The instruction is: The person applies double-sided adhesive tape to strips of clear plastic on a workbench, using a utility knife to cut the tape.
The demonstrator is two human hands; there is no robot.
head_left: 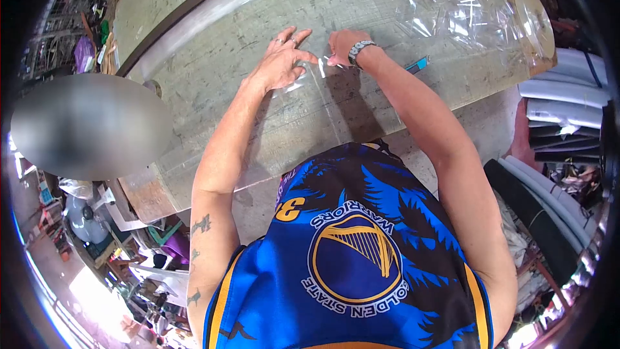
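- Right hand [345, 45]: left of the blue cutter [421, 63], fingers curled in; glare hides whether it grips the clear film [294, 86], so I cannot tell.
- Left hand [276, 63]: farther left of the cutter, open with fingers spread; uneven pressure between the hands could make the film skew or crease.
- The film lies left of the cutter on the counter [213, 90]; being see-through, it could hide a fold or crooked edge.
- The cutter sits just beside the right forearm [403, 94]; a sideways sweep might knock it.
- Clear scraps [455, 13], beyond the cutter, could get mixed with the film, as both are transparent.
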